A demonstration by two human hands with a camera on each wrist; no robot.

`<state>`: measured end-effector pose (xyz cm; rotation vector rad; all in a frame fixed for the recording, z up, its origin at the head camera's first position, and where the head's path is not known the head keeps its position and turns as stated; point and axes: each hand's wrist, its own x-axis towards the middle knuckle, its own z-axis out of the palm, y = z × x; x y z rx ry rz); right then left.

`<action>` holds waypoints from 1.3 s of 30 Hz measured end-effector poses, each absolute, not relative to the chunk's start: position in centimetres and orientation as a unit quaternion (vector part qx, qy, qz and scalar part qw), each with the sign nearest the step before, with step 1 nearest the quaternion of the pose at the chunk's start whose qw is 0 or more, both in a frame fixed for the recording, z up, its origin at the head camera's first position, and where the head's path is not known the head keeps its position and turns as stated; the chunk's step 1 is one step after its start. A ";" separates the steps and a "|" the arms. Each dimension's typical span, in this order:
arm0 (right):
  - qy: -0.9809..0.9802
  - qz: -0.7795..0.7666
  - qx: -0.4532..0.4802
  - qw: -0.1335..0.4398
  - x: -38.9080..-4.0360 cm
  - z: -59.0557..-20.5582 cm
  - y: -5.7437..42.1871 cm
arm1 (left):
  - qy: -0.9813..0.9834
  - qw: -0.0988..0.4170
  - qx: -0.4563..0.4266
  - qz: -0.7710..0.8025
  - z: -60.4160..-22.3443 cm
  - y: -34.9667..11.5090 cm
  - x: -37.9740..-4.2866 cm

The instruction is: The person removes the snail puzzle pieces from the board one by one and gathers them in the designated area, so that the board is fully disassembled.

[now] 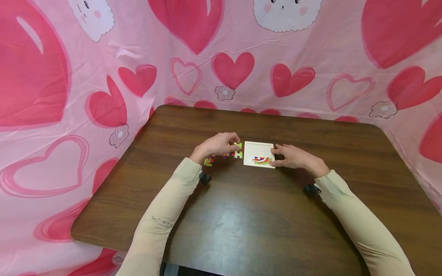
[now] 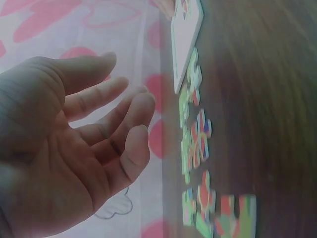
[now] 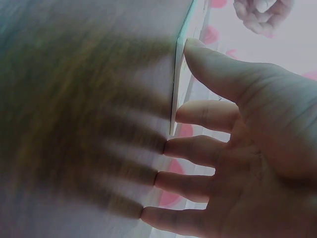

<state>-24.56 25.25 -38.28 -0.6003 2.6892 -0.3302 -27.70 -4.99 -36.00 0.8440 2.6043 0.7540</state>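
Note:
A white puzzle tray (image 1: 253, 150) lies on the table, with joined colorful puzzle pieces (image 1: 261, 160) in its near right part. Loose jigsaw pieces (image 1: 238, 154) lie to the left of the tray. My left hand (image 1: 219, 144) hovers over them, its fingers loosely bent and nothing between them in the left wrist view. At the tray's right edge is my right hand (image 1: 292, 156), thumb (image 3: 210, 64) and index finger touching the rim. Its other fingertips rest on the tabletop, spread and nearly straight.
The brown wooden table (image 1: 224, 214) carries more loose pieces (image 2: 200, 141) in a scattered row, some partly hidden behind my left hand in the head view. A pink heart-patterned cloth (image 1: 193, 38) hangs behind the table and along its sides.

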 end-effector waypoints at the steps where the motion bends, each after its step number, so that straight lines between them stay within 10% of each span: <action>1: 0.953 -0.117 -0.213 0.182 -24.6 -38.3 25.2 | 0.907 0.148 0.293 0.264 -36.0 -4.7 -27.7; 39: 0.949 -0.127 -0.240 0.163 -24.6 -38.4 25.4 | 0.934 0.123 0.290 0.167 -38.6 4.3 -26.4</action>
